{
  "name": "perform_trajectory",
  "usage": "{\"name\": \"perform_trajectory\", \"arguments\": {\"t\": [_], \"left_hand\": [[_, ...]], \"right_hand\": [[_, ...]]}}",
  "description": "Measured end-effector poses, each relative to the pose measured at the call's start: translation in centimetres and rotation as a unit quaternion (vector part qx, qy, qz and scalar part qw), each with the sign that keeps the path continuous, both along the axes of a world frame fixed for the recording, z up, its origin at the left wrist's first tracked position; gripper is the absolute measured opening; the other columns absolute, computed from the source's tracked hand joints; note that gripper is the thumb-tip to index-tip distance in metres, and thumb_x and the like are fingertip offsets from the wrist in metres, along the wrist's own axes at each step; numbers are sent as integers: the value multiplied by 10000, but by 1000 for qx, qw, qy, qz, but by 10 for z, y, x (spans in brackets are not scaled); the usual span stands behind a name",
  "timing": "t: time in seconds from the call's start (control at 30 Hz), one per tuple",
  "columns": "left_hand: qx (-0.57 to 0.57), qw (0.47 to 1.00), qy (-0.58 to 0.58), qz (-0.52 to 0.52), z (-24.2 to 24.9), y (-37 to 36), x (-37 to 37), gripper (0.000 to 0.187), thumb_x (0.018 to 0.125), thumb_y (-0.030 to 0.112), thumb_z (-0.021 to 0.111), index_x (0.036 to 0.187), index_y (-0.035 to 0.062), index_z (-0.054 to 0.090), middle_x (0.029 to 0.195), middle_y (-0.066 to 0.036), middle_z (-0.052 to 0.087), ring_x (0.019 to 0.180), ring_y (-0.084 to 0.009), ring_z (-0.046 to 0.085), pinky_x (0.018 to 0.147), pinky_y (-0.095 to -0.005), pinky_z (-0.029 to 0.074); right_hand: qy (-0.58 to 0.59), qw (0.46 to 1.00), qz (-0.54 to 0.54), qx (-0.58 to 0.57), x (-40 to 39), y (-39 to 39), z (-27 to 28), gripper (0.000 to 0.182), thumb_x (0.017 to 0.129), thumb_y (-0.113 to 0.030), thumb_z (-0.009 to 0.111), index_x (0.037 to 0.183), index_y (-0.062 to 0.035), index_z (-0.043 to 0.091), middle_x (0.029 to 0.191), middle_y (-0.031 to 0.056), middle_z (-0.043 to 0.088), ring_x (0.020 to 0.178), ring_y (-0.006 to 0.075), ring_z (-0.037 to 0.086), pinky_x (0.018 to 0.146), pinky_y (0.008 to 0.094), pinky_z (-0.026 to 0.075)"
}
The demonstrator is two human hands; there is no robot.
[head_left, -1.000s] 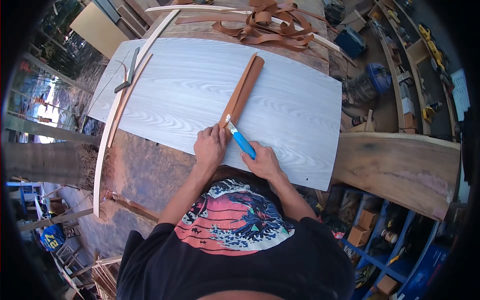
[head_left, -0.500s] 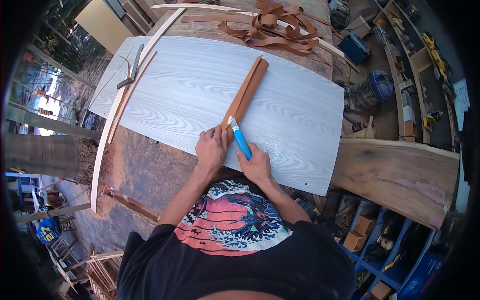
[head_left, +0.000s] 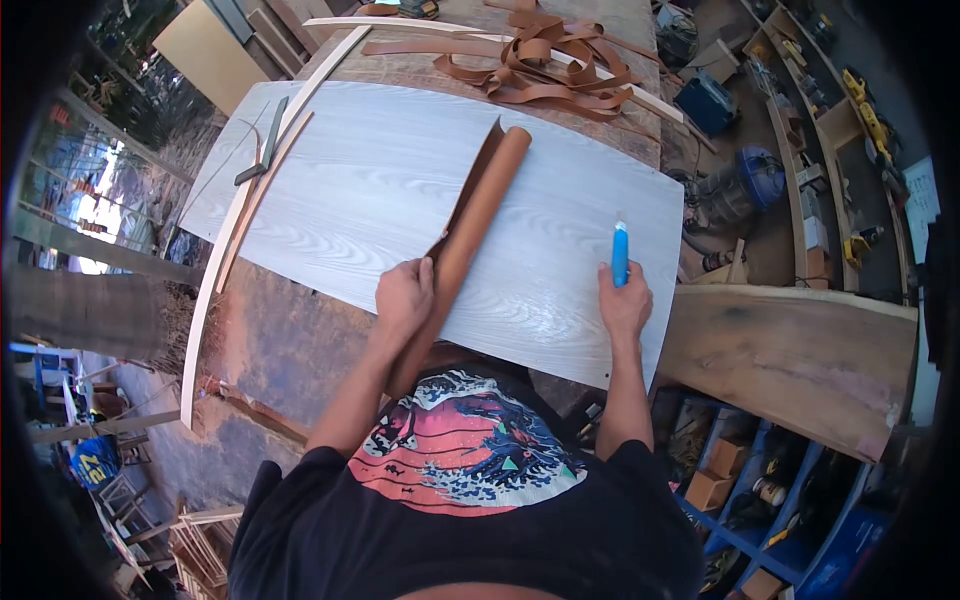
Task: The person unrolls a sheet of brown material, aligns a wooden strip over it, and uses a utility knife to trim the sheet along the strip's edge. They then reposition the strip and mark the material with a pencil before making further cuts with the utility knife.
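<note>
A roll of brown leather (head_left: 482, 215) lies slantwise over the pale wood-grain board (head_left: 350, 180), its near end hanging past the board's front edge toward my body. My left hand (head_left: 405, 294) is closed on the loose left edge of the leather, which stands lifted a little from the roll. Over the right part of the board, apart from the leather, my right hand (head_left: 626, 295) grips a blue utility knife (head_left: 621, 250). The knife's blade end points away from me.
Tangled brown leather strips (head_left: 550, 65) lie at the back of the workbench (head_left: 300, 320). A try square (head_left: 262, 150) and thin wooden strips (head_left: 205, 335) cross the board's left end. A thick wooden slab (head_left: 790, 350) juts out at right, above blue shelving (head_left: 760, 540).
My right hand has moved the knife away from the leather to the right. My left hand has shifted slightly left, and the leather's edge has lifted, with the roll now reaching nearer my body.
</note>
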State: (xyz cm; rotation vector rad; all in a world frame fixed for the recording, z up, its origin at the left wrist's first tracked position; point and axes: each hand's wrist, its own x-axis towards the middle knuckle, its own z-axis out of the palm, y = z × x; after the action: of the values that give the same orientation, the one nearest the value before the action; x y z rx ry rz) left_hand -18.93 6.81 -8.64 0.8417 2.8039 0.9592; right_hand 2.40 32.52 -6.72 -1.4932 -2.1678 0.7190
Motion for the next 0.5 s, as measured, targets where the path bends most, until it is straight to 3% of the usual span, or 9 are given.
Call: {"name": "perform_trajectory", "arguments": {"t": [0.03, 0.13, 0.3, 0.37, 0.4, 0.5], "left_hand": [[14, 997, -76, 9, 5, -5, -7, 425, 1045, 324, 547, 878, -32, 711, 756, -272, 666, 737, -478, 649, 692, -524, 521], [54, 993, -102, 25, 31, -7, -23, 498, 1056, 341, 530, 805, -66, 669, 674, -301, 600, 684, -512, 613, 657, -521, 493], [68, 990, -125, 1, 36, -22, -39, 504, 1055, 347, 533, 806, -76, 647, 673, -292, 588, 620, -444, 599, 639, -486, 480], [71, 988, -137, 10, 32, -32, -34, 524, 1060, 358, 532, 803, -86, 640, 618, -252, 538, 565, -307, 571, 619, -455, 470], [71, 988, -135, 6, 35, -35, -31, 524, 1060, 358, 532, 803, -86, 640, 618, -252, 538, 565, -307, 571, 619, -455, 470], [81, 978, -180, 64, 41, -47, -23, 528, 1071, 358, 529, 845, -101, 659, 577, -147, 489, 601, -145, 486, 597, -400, 450]], "right_hand": [[-51, 998, -10, 20, 6, 8, -5, 409, 876, -350, 750, 1149, -49, 702, 852, 226, 735, 860, 450, 714, 817, 538, 537], [-40, 999, -5, 13, 30, 26, -34, 444, 862, -336, 757, 1210, -70, 688, 972, 248, 739, 930, 460, 704, 860, 556, 531], [-44, 992, 56, 106, 19, 50, -46, 451, 866, -274, 737, 1247, -43, 672, 1085, 209, 680, 1018, 425, 661, 878, 523, 523], [-50, 984, 89, 148, 3, 74, -57, 437, 883, -232, 714, 1273, -43, 668, 1107, 168, 611, 1066, 382, 589, 915, 499, 491], [-70, 978, 94, 172, -10, 89, -63, 435, 883, -234, 718, 1277, -55, 670, 1131, 164, 614, 1087, 378, 575, 934, 506, 475], [-127, 964, 135, 192, -57, 128, -58, 441, 911, -247, 714, 1315, -82, 654, 1202, 151, 620, 1170, 376, 533, 999, 552, 418]]}}
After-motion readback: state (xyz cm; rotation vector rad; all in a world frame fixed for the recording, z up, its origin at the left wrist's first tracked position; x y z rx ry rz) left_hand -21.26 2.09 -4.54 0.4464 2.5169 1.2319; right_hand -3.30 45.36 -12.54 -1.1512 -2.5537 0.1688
